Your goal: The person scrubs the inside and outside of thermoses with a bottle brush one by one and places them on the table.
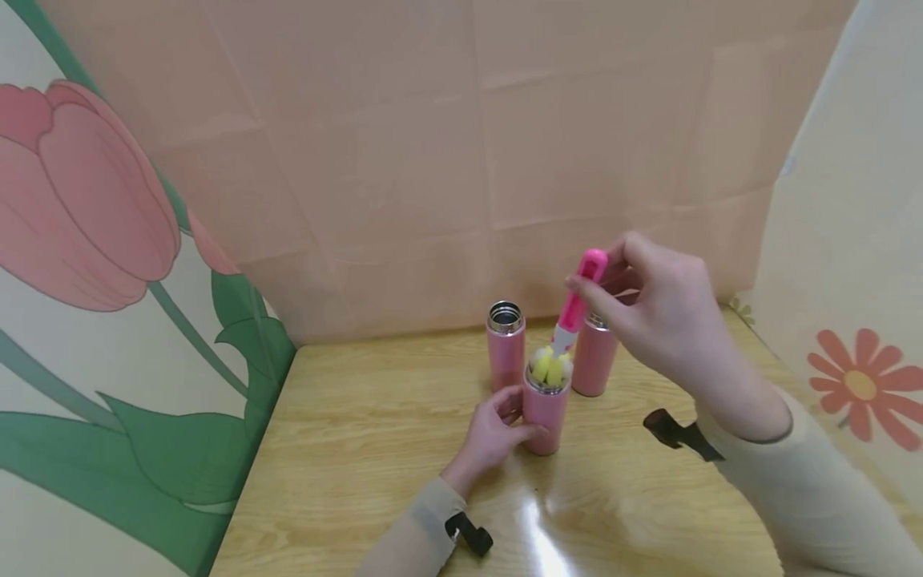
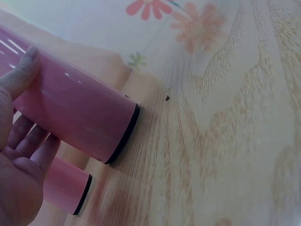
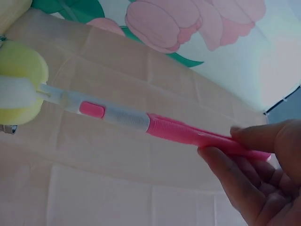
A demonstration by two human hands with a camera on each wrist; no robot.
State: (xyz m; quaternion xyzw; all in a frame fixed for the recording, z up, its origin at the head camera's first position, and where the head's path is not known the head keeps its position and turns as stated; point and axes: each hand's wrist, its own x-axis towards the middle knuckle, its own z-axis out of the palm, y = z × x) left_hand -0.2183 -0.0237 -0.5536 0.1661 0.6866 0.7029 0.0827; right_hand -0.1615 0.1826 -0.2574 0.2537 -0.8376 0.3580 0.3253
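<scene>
My right hand (image 1: pixel 659 308) pinches the pink handle of a bottle brush (image 1: pixel 574 308) between thumb and fingers. Its yellow and white sponge head (image 1: pixel 551 366) sits in the mouth of a pink thermos bottle (image 1: pixel 546 417), partly above the metal rim. Around the lower side of that bottle, my left hand (image 1: pixel 493 433) curls its thumb and fingers; the bottle stands upright on the table. In the right wrist view the brush (image 3: pixel 174 132) shows a white shaft with a pink button. The left wrist view shows the held bottle (image 2: pixel 84 103) with its black base.
Two more pink bottles stand close behind: an uncapped one (image 1: pixel 507 353) at the left and another (image 1: pixel 594 361) at the right, partly behind the brush and hand. The wooden table (image 1: pixel 360 433) ends at a peach cloth backdrop (image 1: pixel 389 200). Flower-printed panels flank both sides.
</scene>
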